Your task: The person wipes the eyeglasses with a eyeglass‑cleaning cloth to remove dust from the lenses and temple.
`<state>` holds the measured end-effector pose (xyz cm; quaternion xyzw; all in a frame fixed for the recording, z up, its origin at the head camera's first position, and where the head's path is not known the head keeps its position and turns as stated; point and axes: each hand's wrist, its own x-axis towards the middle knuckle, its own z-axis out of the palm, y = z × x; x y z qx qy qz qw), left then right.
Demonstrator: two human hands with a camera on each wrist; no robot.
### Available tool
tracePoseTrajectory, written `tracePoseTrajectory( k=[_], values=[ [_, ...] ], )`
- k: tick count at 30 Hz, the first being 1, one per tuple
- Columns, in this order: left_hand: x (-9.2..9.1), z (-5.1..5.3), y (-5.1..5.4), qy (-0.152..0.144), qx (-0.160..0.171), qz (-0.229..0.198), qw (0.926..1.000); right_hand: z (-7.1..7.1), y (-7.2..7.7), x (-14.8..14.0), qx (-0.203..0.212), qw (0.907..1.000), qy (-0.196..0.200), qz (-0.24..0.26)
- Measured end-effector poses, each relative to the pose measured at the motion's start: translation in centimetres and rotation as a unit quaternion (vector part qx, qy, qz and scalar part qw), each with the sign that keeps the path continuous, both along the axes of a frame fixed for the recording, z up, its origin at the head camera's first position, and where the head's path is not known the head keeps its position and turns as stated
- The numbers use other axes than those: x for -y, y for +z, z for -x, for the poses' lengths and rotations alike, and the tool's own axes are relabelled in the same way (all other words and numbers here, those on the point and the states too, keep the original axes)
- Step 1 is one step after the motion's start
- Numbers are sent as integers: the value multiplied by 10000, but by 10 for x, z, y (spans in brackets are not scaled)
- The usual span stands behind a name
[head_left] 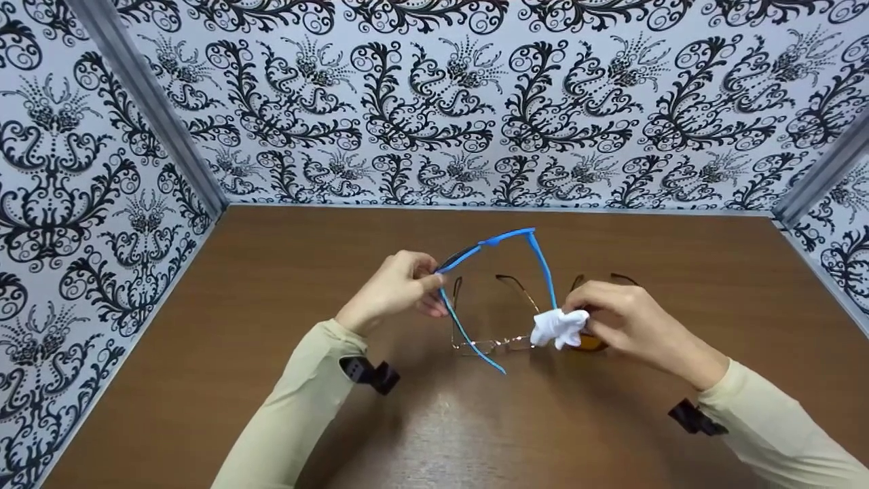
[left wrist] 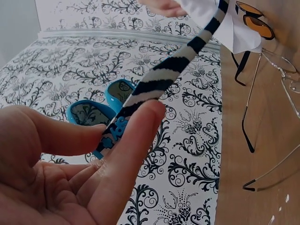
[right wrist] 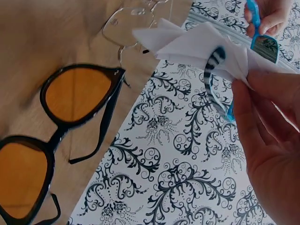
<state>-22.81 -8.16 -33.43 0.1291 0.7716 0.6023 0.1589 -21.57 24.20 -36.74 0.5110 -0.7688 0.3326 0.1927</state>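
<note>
Blue-framed sunglasses [head_left: 508, 238] are held up above the table, temples spread. My left hand [head_left: 400, 285] pinches them at the hinge corner between thumb and fingers; in the left wrist view the zebra-striped temple [left wrist: 157, 80] runs away from that hand [left wrist: 79, 173]. My right hand [head_left: 635, 326] pinches a white cloth [head_left: 558, 327] around the end of the other temple. In the right wrist view a striped temple tip [right wrist: 216, 56] shows against the cloth [right wrist: 197, 44], beside my right hand [right wrist: 276, 122].
Thin metal-framed clear glasses [head_left: 492, 345] lie on the brown table [head_left: 271, 272] below the held pair. Black-framed glasses with orange lenses [right wrist: 77, 93] lie beside them, under my right hand. Patterned walls [head_left: 434, 102] stand behind and at the sides.
</note>
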Motion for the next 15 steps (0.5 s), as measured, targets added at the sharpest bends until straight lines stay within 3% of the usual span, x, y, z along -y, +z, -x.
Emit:
tracePoseTrajectory(
  k=[8, 15],
  values=[
    [-5, -7, -2, -436, -1, 92, 9990, 8, 5, 4, -296, 9981, -535, 75],
    [-9, -13, -2, -765, 54, 299, 9966, 12, 6, 11, -485, 9944, -810, 469]
  ],
)
